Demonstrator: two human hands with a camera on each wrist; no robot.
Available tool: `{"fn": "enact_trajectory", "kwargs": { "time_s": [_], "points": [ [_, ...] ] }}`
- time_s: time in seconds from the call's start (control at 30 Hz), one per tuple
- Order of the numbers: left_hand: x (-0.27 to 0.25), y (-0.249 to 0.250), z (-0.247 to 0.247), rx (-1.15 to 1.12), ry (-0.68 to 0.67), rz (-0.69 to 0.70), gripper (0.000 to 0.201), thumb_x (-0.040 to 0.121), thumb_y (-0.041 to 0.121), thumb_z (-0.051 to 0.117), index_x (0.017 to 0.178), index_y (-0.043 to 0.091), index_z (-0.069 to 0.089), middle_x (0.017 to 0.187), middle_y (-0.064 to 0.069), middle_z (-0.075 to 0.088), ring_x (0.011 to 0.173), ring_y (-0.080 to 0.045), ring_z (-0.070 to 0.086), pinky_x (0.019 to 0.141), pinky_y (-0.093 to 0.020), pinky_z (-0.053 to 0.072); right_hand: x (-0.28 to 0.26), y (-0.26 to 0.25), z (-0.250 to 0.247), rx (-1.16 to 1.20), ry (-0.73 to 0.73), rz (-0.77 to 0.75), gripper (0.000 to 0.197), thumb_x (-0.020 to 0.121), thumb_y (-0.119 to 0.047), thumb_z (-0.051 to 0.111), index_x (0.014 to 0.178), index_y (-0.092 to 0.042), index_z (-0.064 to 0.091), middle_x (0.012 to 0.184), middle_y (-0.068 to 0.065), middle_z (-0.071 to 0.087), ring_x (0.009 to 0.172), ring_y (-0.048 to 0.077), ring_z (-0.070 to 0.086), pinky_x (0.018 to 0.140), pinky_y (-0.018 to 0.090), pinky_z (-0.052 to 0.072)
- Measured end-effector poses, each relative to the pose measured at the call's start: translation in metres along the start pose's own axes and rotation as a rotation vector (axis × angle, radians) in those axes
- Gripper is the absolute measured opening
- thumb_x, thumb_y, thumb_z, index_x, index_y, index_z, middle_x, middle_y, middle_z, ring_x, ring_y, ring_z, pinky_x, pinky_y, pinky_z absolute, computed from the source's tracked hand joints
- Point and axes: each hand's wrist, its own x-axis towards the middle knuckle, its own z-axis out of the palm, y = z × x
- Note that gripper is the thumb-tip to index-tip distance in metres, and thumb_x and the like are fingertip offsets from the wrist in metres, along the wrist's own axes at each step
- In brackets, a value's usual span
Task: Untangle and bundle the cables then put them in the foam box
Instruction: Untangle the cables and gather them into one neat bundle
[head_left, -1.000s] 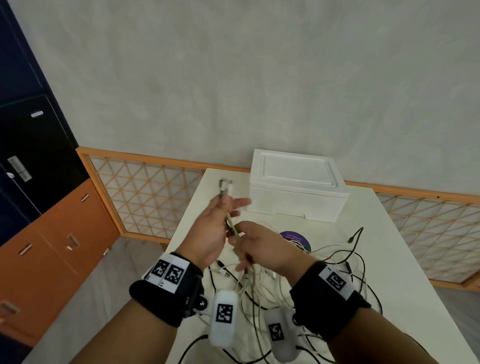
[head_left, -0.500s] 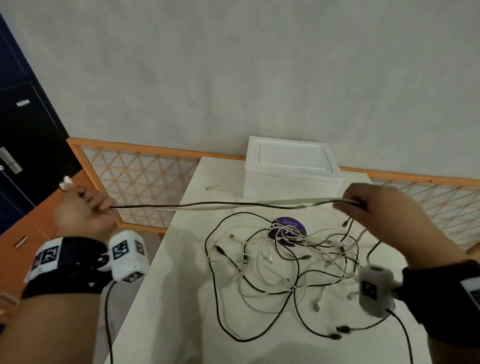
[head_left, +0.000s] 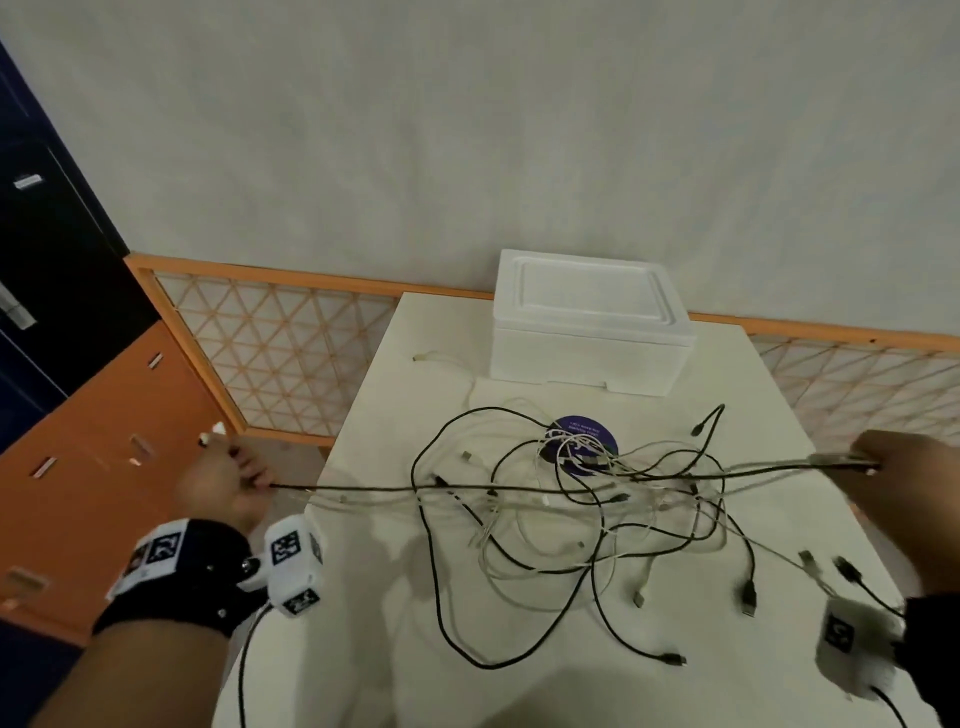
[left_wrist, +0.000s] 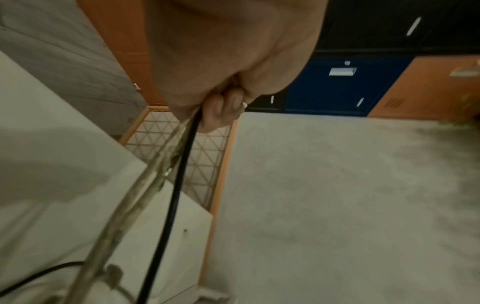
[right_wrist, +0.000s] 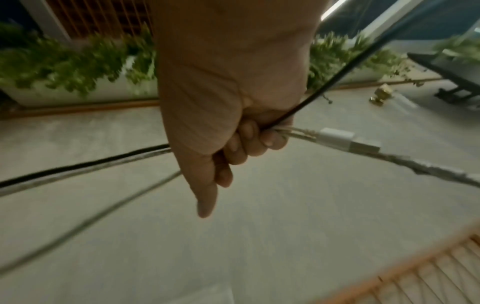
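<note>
currently left hand (head_left: 223, 483) and right hand (head_left: 893, 467) each grip a taut black-and-white cable bundle (head_left: 519, 491) above tangled cables (head_left: 582, 525) on tabletop (head_left: 395, 623).

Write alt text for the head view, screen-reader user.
Two hands, left hand and right hand, hold a few cables stretched taut above a tangled cable pile on a white table. A closed foam box sits at the table's far edge.

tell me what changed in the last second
The left hand and right hand moved apart, drawing the held cables into a taut line above the tangle. Both kept their grip. The foam box stayed closed.
</note>
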Motion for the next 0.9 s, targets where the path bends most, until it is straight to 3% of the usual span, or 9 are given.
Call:
{"fn": "enact_trajectory", "kwargs": {
  "time_s": [0.07,0.1,0.2,0.27,0.33,0.43,0.63,0.8,0.9],
  "points": [
    [0.004,-0.021,0.003,0.009,-0.079,-0.087,0.038,0.103,0.03,0.028,0.067,0.022,0.033,0.042,0.009,0.029,0.032,-0.007,0.026,0.039,-0.02,0.023,0.004,-0.004,0.02,0.035,-0.086,-0.078,0.044,0.064,-0.034,0.081,0.05,-0.029,0.04,0.049,-0.008,0.045,0.047,0.021,0.047,0.05,0.029,0.043],
    [0.003,-0.032,0.004,0.014,-0.117,-0.141,0.036,0.102,0.024,0.029,0.067,0.02,0.035,0.04,0.008,0.029,0.033,-0.008,0.025,0.043,-0.02,0.023,0.003,-0.009,0.03,-0.005,-0.282,-0.117,0.048,0.06,-0.028,0.087,0.055,-0.033,0.039,0.058,-0.009,0.048,0.053,0.018,0.047,0.054,0.026,0.039],
    [-0.006,-0.054,0.021,0.006,-0.171,-0.226,0.033,0.101,0.018,0.031,0.069,0.016,0.04,0.048,0.004,0.033,0.044,-0.009,0.026,0.054,-0.022,0.02,-0.005,-0.032,0.059,-0.199,-0.699,-0.052,0.047,0.063,-0.034,0.08,0.103,-0.027,0.057,0.112,0.0,0.059,0.102,0.019,0.055,0.084,0.027,0.044],
    [-0.011,-0.063,0.033,-0.006,-0.2,-0.231,0.03,0.102,0.016,0.031,0.074,0.015,0.039,0.061,0.0,0.038,0.049,-0.01,0.032,0.056,-0.023,0.026,-0.001,-0.055,0.076,-0.112,-0.714,-0.107,0.061,0.068,-0.024,0.071,0.126,-0.023,0.054,0.132,0.007,0.052,0.123,0.024,0.048,0.101,0.028,0.038],
    [-0.017,-0.071,0.046,-0.001,-0.208,-0.24,0.027,0.103,0.018,0.033,0.078,0.014,0.041,0.068,-0.005,0.047,0.046,-0.012,0.043,0.06,-0.026,0.038,0.005,-0.099,0.086,0.109,-0.542,-0.225,0.047,0.077,-0.013,0.061,0.124,-0.019,0.058,0.131,0.007,0.055,0.122,0.023,0.049,0.101,0.027,0.036],
    [-0.027,-0.079,0.067,0.084,-0.247,-0.232,0.027,0.103,0.024,0.04,0.078,0.017,0.044,0.059,-0.004,0.054,0.038,-0.013,0.048,0.067,-0.037,0.047,0.004,-0.175,0.102,0.254,-0.509,-0.344,0.028,0.085,-0.01,0.048,0.107,-0.017,0.064,0.113,0.005,0.065,0.107,0.022,0.058,0.087,0.028,0.044],
    [-0.039,-0.085,0.104,0.19,-0.356,-0.13,0.026,0.103,0.021,0.039,0.077,0.018,0.037,0.051,0.005,0.029,0.036,-0.006,0.021,0.036,-0.015,0.019,-0.009,-0.232,0.156,0.081,-0.616,-0.616,0.021,0.096,-0.025,0.045,0.108,-0.011,0.055,0.121,0.012,0.058,0.115,0.028,0.054,0.09,0.03,0.041],
    [-0.051,-0.077,0.117,0.145,-0.395,-0.195,0.029,0.095,0.018,0.052,0.071,0.018,0.036,0.049,0.005,0.03,0.034,-0.006,0.019,0.034,-0.017,0.013,0.007,-0.239,0.148,0.37,-0.52,-0.398,0.02,0.098,-0.028,0.041,0.09,-0.014,0.052,0.099,0.011,0.063,0.094,0.027,0.059,0.079,0.033,0.043],
    [-0.066,-0.076,0.133,0.241,-0.454,-0.238,0.02,0.091,0.022,0.058,0.075,0.014,0.049,0.067,-0.005,0.065,0.032,-0.005,0.019,0.032,-0.015,0.014,0.011,-0.247,0.105,0.709,-0.327,-0.434,0.022,0.099,-0.031,0.041,0.081,-0.017,0.044,0.079,0.001,0.059,0.073,0.019,0.055,0.07,0.035,0.044]
  ]
}}
